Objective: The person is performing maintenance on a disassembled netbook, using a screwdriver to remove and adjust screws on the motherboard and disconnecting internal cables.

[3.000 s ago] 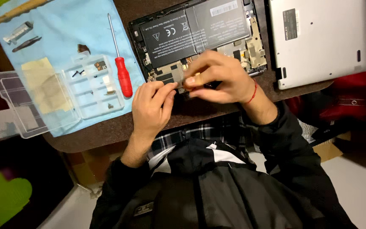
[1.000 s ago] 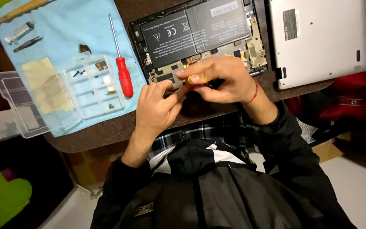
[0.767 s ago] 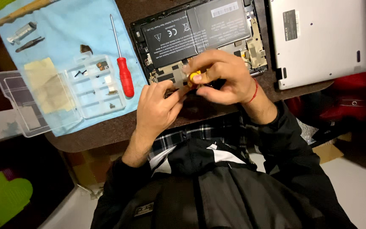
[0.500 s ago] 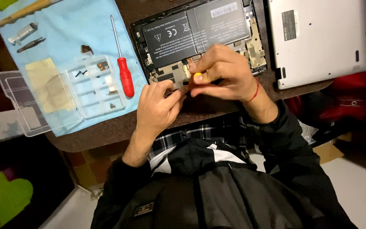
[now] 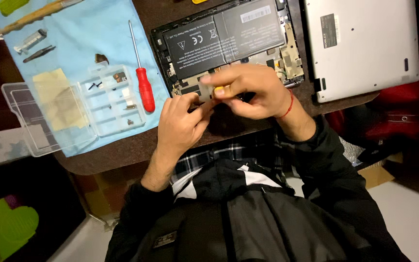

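Both hands meet over the near edge of an opened laptop (image 5: 229, 43) that lies on a dark brown table (image 5: 122, 155), its black battery (image 5: 224, 36) facing up. The right hand (image 5: 250, 92) hovers over the near edge of the laptop's circuit board, fingers curled together and pinching a small yellow-tipped tool (image 5: 217, 89) between thumb and forefinger; what the tip touches is hidden by the fingers. The left hand (image 5: 180, 126) sits just to the left of it and nearer, fingers bent, its fingertips pressed toward the same spot so the two hands nearly touch; I cannot tell whether it holds anything. A red cord circles the right wrist. To the left of the laptop a light blue cloth (image 5: 83, 34) covers the table, and on it lie a red-handled screwdriver (image 5: 141, 73), just left of the left hand, and a clear plastic parts box (image 5: 73, 109) with its lid open. At the far left of the cloth rest a wooden-handled tool (image 5: 35, 14) and tweezers (image 5: 38, 53). To the right of the opened laptop, well apart from both hands, lies a silver cover panel (image 5: 364, 43).
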